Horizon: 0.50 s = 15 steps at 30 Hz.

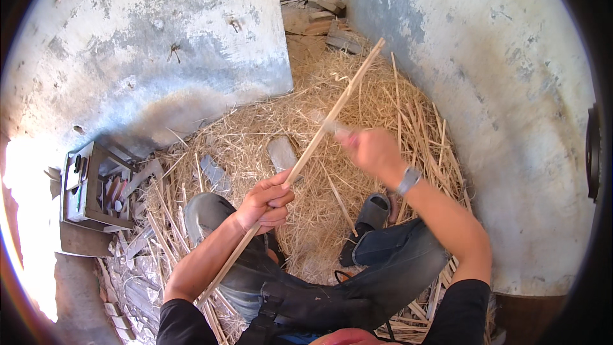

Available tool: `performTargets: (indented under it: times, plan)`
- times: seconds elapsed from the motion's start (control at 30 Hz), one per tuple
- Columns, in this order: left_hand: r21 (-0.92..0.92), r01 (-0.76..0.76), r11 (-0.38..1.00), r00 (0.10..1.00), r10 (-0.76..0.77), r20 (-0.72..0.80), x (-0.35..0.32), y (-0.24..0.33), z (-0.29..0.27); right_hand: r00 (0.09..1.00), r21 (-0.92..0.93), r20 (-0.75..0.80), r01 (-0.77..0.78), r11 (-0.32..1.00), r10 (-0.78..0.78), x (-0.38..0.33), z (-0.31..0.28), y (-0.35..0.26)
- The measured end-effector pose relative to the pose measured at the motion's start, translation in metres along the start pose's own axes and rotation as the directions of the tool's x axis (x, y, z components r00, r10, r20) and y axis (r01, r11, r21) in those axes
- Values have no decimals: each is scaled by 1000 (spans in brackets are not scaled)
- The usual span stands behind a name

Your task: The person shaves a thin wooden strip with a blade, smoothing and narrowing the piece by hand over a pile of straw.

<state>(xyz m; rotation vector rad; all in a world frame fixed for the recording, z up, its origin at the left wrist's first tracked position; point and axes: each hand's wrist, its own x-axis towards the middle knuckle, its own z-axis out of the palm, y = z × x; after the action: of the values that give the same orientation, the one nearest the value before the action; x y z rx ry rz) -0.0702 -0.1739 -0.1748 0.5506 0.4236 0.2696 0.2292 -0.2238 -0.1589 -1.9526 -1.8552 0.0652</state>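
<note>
The left hand [265,206] is pressing its bent fingers around a long wooden strip [313,145], which is slanting above the pale shavings [313,227], while the right hand [378,153] is clasping, with folded fingers, a blurred tool [336,128].

The wooden strip [310,151] is pale cream-tan, and the shavings [246,137] below are straw gold, streaked lighter and darker. Among them sit a plain grey block [281,154] and a blue-grey slab [214,174]. The wall along the floor's right edge [472,96] is mottled off-white and blue-grey, smudged with brown. The trousers [399,259] are faded dark blue, the sleeves [463,306] solid black, the wristband [408,181] silvery grey, the sandal [373,213] charcoal.
</note>
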Motion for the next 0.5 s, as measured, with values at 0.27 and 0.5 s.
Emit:
performTargets:
  times: [0.27,0.5]
  plan:
    - [144,139,980,988,-147,53,-22,-9,-7,833,-60,-403,-437,897,379,28,-60,175]
    - [-38,114,993,990,-110,90,-19,-3,-22,785,32,-483,-426,904,387,11,-63,159]
